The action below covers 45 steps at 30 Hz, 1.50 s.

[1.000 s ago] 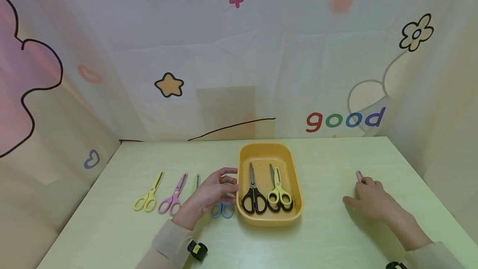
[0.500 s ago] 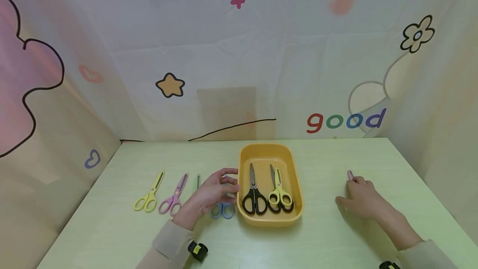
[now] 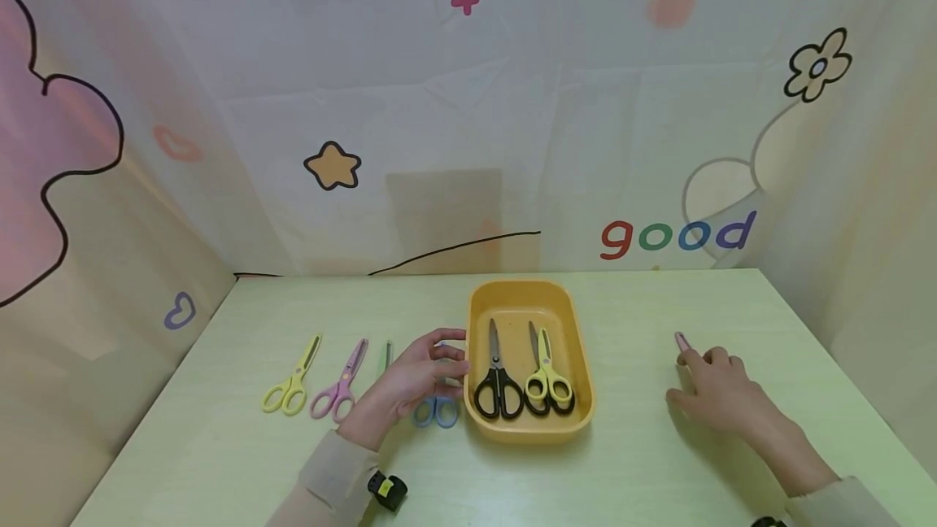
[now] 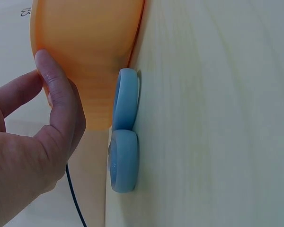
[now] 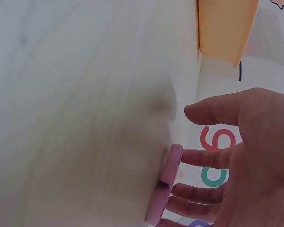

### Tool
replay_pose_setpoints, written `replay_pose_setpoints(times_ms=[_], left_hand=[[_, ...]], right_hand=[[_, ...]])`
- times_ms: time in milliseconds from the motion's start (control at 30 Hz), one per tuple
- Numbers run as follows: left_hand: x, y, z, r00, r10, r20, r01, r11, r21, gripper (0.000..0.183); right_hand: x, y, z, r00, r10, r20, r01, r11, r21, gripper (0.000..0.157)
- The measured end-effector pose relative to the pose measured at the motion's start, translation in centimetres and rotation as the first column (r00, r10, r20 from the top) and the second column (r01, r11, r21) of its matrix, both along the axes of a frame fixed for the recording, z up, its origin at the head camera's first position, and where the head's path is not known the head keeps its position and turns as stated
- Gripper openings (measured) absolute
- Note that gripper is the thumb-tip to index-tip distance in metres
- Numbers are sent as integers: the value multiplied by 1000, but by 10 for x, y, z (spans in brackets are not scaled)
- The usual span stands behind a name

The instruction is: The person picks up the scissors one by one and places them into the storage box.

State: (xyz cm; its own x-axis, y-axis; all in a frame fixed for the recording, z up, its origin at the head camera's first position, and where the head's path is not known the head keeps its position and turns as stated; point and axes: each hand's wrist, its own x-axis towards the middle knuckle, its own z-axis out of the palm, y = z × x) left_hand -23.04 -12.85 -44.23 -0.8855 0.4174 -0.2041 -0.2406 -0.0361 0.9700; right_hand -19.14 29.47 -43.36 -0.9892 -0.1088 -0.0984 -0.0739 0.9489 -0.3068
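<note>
In the head view my left hand touches the left side of a yellow tray with its fingertips at the rim. Inside lie black-handled scissors and, further right, yellow scissors on top of another black pair. Blue scissors lie beside the tray, partly hidden under my left hand. At the right, my right hand is over pink scissors, mostly covered in the head view. The right wrist view shows fingertips touching their pink handles, the thumb apart.
Left of the tray lie yellow scissors, pink scissors and a green-bladed tool half hidden by the left arm. A printed curtain stands behind the pale table.
The pink scissors under my right hand have slid left across the table. My right hand went left with them, then shifted slightly back right. My left hand and the tray stay put.
</note>
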Motion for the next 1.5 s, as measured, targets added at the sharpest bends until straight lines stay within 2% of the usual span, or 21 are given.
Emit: replay_pose_setpoints(times_ms=[200,400,700,1300,1500], left_hand=[[0,0,0,1000,-2,0,2,1000,0,58],[0,0,-1,1000,4,1,-4,1000,-8,57],[-1,0,-2,1000,3,-7,-2,1000,16,59],[0,0,-1,1000,-4,-8,4,1000,7,59],[0,-1,-1,1000,-2,-3,2,1000,3,59]], right_hand=[[2,3,-3,999,4,31,-4,1000,-8,67],[5,4,-3,1000,0,14,0,999,-33,52],[9,4,-3,999,-10,50,11,999,-33,48],[4,4,-8,1000,-6,-14,5,997,-75,26],[2,1,-5,999,1,-53,-5,997,-75,28]])
